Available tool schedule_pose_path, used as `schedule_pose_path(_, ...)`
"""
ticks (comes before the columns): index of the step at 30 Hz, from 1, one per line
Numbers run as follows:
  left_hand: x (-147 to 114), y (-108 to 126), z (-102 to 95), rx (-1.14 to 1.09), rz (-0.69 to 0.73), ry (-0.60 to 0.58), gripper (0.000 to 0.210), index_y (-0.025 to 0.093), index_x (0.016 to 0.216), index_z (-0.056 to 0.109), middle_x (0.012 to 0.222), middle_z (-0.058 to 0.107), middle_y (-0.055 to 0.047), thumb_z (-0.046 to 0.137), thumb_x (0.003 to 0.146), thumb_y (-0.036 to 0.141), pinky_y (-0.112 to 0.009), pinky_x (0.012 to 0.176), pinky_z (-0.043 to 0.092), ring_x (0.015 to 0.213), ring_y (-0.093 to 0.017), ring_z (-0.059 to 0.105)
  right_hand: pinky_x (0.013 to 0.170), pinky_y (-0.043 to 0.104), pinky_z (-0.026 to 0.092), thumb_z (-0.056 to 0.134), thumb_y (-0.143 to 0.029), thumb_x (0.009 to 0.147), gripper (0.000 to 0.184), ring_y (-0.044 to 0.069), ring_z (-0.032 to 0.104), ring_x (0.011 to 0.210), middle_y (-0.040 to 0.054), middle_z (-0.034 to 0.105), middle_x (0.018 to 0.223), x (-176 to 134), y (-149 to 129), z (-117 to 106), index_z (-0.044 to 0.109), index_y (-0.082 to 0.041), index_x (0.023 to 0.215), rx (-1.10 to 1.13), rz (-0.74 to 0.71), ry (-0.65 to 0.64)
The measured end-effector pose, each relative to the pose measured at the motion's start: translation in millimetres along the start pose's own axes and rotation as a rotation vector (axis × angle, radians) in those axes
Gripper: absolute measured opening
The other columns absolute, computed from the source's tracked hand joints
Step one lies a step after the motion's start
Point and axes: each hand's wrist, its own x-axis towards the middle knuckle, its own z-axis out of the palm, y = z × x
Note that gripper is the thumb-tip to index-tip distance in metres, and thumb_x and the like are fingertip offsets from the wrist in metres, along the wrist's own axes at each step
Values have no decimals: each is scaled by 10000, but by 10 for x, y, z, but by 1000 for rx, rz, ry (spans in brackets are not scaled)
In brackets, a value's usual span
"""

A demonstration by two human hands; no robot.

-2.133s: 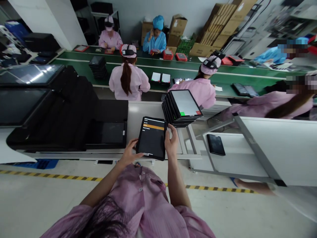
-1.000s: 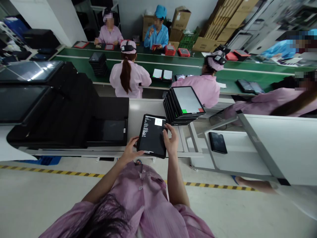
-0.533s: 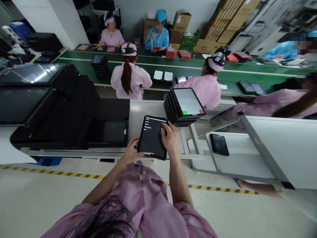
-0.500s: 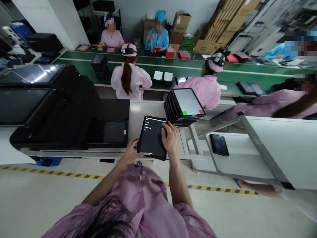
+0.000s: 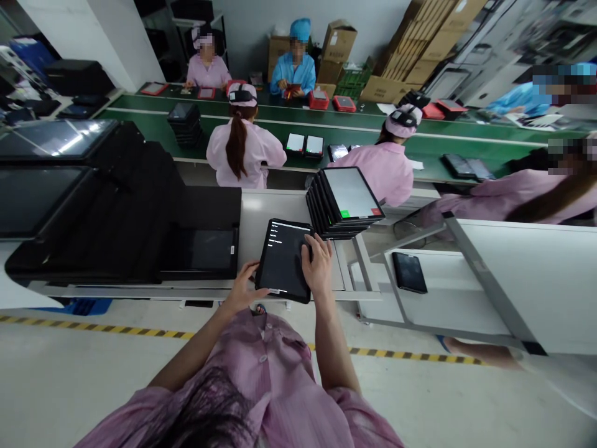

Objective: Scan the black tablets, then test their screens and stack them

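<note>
A black tablet (image 5: 283, 264) lies tilted before me at the front edge of the white cart top, its dark screen showing a short list of white text lines at the upper left. My left hand (image 5: 241, 287) grips its lower left corner, thumb over the front edge near a small white label. At the right edge, my right hand (image 5: 319, 264) is closed on the tablet, with fingertips over the upper right part of the screen. Just beyond that hand rises a stack of tablets (image 5: 352, 193), the top one lit white with green and red corner patches.
Black tablets in a dark stack (image 5: 200, 249) occupy the cart's left side. Another tablet (image 5: 409, 272) lies on a lower white shelf at right, beside a grey metal frame (image 5: 489, 280). Co-workers in pink and blue sit along a green conveyor bench (image 5: 280, 118) ahead.
The whole view has shifted slightly. Both hands keep their places on the tablet. Across the bench, the person in blue has lowered a raised hand toward a red item.
</note>
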Motion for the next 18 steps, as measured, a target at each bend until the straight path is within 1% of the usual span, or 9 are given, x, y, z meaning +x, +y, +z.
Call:
schedule_pose_path(3,-5,-19,8,8,-2,0,775,229,1475,678,1552,585,-151,919,798,517,-394,974,612,1398,-344,617,1349,603,343,473,-419,1157,388,281,650,1446,130,768,1421,-65,-46,-44,683,-226,1420,74,16,19)
schedule_pose_path(6,-7,-37,3,8,12,-5,766,228,1475,673,1554,581,-150,911,805,515,-391,972,610,1403,-341,612,1320,585,396,494,-407,1151,361,279,680,1405,121,786,1384,-123,-85,-87,697,-236,1396,135,25,20)
schedule_pose_path(13,12,-11,2,-3,21,-7,700,245,1446,694,1533,597,-135,904,807,439,-387,978,613,1378,-324,634,1305,570,417,503,-361,1150,294,275,722,1350,84,839,1241,-133,-126,-137,761,-256,1245,184,0,41)
schedule_pose_path(16,6,17,14,-14,19,-2,685,242,1436,702,1530,599,-136,900,804,412,-387,976,619,1364,-319,646,1301,570,422,483,-362,1153,313,275,721,1351,86,836,1247,-107,-121,-124,764,-259,1246,191,7,50)
schedule_pose_path(18,-6,25,0,-14,9,-6,683,243,1434,707,1542,597,-137,902,802,416,-384,977,620,1375,-320,643,1314,589,401,486,-381,1148,323,291,688,1401,93,827,1273,-93,-103,-107,767,-258,1247,177,24,17)
